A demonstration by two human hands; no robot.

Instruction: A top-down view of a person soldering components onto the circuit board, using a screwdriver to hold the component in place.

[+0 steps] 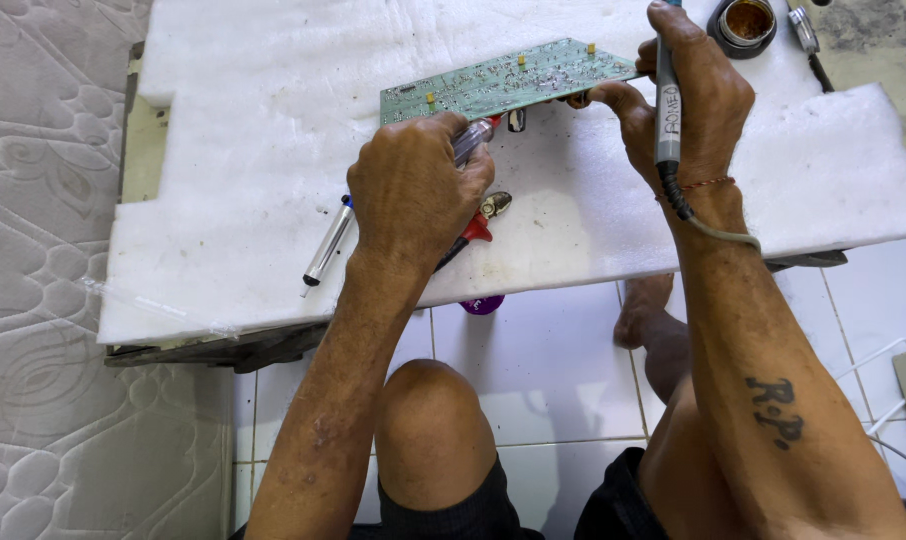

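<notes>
A: Nearest the camera?
B: A bare knee (431,420), at six o'clock under the desk (223,180).

A: The hands?
B: The left hand (413,190) has its grip closed round a clear-handled tool (473,140), the tip hidden under the green circuit board (503,80). The right hand (688,95), at two o'clock, pinches the board's edge and clasps a grey soldering iron (667,110), its tip cut off.

A: Anything unclear?
B: A red tool (473,232) half hidden beneath the left wrist.

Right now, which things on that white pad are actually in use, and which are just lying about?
In use:
- green circuit board, tilted, steadied by the right hand
- grey soldering iron, also in the right hand
- clear-handled tool, in the left hand

Lying about:
- silver pen-like tool on the white pad
- red-handled tool
- round tin
</notes>
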